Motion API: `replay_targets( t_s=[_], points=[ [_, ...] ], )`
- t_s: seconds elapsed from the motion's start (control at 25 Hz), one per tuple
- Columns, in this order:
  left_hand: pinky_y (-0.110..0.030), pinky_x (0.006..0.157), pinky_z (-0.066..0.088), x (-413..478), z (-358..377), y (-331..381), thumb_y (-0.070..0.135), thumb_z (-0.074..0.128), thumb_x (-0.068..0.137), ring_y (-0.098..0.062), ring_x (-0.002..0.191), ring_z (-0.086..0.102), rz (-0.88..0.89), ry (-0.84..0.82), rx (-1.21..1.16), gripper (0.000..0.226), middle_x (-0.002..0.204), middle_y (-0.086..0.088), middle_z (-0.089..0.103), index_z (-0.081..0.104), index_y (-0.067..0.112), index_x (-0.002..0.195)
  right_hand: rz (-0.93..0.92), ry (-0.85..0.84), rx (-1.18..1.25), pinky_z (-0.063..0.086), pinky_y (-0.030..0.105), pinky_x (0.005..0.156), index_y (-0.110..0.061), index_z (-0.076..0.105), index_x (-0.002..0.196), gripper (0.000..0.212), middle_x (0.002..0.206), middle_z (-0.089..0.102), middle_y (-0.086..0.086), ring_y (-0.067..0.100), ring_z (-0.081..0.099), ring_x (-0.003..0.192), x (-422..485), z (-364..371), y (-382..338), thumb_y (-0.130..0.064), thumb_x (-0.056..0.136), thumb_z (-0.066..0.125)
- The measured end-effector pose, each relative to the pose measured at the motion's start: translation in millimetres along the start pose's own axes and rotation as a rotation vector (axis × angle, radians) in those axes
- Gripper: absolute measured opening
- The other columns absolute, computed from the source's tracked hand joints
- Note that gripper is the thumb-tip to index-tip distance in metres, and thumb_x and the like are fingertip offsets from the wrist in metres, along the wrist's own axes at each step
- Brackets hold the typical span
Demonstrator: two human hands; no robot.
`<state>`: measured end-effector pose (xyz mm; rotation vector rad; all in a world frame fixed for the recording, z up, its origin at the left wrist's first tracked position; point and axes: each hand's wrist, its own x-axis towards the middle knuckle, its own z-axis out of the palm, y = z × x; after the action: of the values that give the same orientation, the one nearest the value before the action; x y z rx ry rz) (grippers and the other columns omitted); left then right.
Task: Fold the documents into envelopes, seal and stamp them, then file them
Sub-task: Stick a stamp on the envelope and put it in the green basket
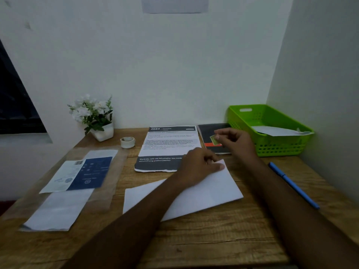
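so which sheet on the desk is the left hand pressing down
The plain white envelope at front centre: the left hand presses its far corner, the right hand pinches a green stamp. The printed document and blue leaflet lie unpressed.

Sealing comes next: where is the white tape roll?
In the head view the white tape roll sits left of centre, between the potted white flowers and the printed document.

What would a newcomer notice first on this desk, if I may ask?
Probably the bright green basket at the right rear, holding white paper. Next, the right hand pinching a small green stamp above the notebook, while the left hand rests on the envelope at centre.
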<state>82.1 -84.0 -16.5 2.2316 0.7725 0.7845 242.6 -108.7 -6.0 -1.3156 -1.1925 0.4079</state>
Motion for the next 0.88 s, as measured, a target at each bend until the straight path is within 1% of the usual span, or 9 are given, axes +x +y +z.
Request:
replay_targets(
  t_s=[0.12, 0.24, 0.32, 0.4, 0.48, 0.56, 0.64, 0.72, 0.88],
  points=[
    [-0.018, 0.063, 0.042, 3.9, -22.4, -7.6, 0.019, 0.075, 0.077, 0.003, 0.062, 0.054, -0.041, 0.171, -0.122, 0.004, 0.070, 0.009, 0.066, 0.074, 0.016, 0.080, 0.104, -0.037, 0.133, 0.045, 0.011, 0.050, -0.007, 0.070, 0.095, 0.013, 0.072, 0.068, -0.001, -0.004, 0.059, 0.052, -2.2, 2.0, -14.7, -0.008, 0.082, 0.070],
    [-0.010, 0.069, 0.044, 4.6, -37.7, -17.1, 0.014, 0.070, 0.083, 0.001, 0.076, 0.059, -0.134, 0.267, -0.102, 0.020, 0.088, 0.003, 0.069, 0.072, 0.009, 0.101, 0.208, -0.145, 0.206, 0.044, 0.013, 0.049, -0.011, 0.071, 0.090, 0.011, 0.066, 0.069, -0.006, -0.001, 0.057, 0.052, -6.9, 2.0, -21.5, -0.012, 0.079, 0.073],
    [-0.014, 0.077, 0.047, 3.8, -40.7, -21.8, 0.010, 0.068, 0.083, -0.008, 0.086, 0.063, -0.152, 0.268, -0.107, 0.022, 0.100, -0.004, 0.071, 0.071, 0.007, 0.105, 0.220, -0.218, 0.149, 0.044, 0.014, 0.049, -0.009, 0.073, 0.088, 0.012, 0.068, 0.071, -0.001, 0.002, 0.058, 0.054, -10.1, 4.4, -21.6, -0.012, 0.076, 0.075],
    [-0.023, 0.086, 0.050, 2.9, -40.1, -23.1, 0.008, 0.065, 0.085, -0.013, 0.094, 0.064, -0.146, 0.255, -0.120, 0.023, 0.105, -0.005, 0.070, 0.070, 0.008, 0.107, 0.201, -0.261, 0.033, 0.043, 0.014, 0.049, -0.011, 0.074, 0.088, 0.015, 0.070, 0.072, 0.001, 0.003, 0.058, 0.055, -13.1, 9.1, -20.5, -0.013, 0.073, 0.078],
    [-0.026, 0.092, 0.049, 3.2, -39.0, -22.6, 0.006, 0.063, 0.086, -0.013, 0.099, 0.063, -0.125, 0.256, -0.108, 0.023, 0.108, -0.005, 0.070, 0.070, 0.009, 0.107, 0.180, -0.247, -0.008, 0.041, 0.013, 0.046, -0.008, 0.073, 0.090, 0.020, 0.065, 0.071, 0.000, 0.003, 0.058, 0.052, -15.1, 13.4, -20.0, -0.010, 0.070, 0.081],
    [-0.028, 0.095, 0.048, 3.1, -38.5, -21.8, 0.005, 0.062, 0.086, -0.014, 0.101, 0.063, -0.105, 0.256, -0.099, 0.023, 0.109, -0.006, 0.070, 0.070, 0.009, 0.107, 0.180, -0.224, -0.002, 0.044, 0.015, 0.047, -0.006, 0.072, 0.092, 0.027, 0.064, 0.070, 0.005, 0.006, 0.059, 0.052, -15.5, 15.0, -19.3, -0.009, 0.067, 0.083],
    [-0.030, 0.095, 0.048, 2.2, -38.1, -21.4, 0.004, 0.061, 0.086, -0.013, 0.101, 0.063, -0.086, 0.243, -0.098, 0.023, 0.108, -0.006, 0.070, 0.070, 0.008, 0.107, 0.180, -0.228, -0.005, 0.046, 0.019, 0.048, -0.005, 0.072, 0.092, 0.029, 0.062, 0.069, 0.005, 0.008, 0.058, 0.053, -15.3, 15.2, -18.1, -0.009, 0.066, 0.084],
    [-0.030, 0.093, 0.049, 1.0, -38.2, -20.0, 0.003, 0.060, 0.087, -0.012, 0.100, 0.063, -0.057, 0.217, -0.075, 0.023, 0.107, -0.005, 0.071, 0.070, 0.008, 0.107, 0.208, -0.230, -0.018, 0.044, 0.019, 0.046, -0.006, 0.073, 0.090, 0.026, 0.056, 0.067, 0.000, 0.009, 0.055, 0.051, -15.0, 15.4, -17.4, -0.010, 0.067, 0.084],
    [-0.030, 0.089, 0.051, -0.8, -39.3, -17.9, 0.003, 0.058, 0.087, -0.010, 0.097, 0.064, -0.001, 0.183, -0.029, 0.024, 0.105, -0.003, 0.072, 0.072, 0.011, 0.106, 0.215, -0.230, -0.060, 0.037, 0.012, 0.041, -0.004, 0.075, 0.089, 0.018, 0.051, 0.065, -0.008, -0.001, 0.048, 0.042, -15.3, 15.2, -20.6, -0.011, 0.073, 0.079]
  ],
)
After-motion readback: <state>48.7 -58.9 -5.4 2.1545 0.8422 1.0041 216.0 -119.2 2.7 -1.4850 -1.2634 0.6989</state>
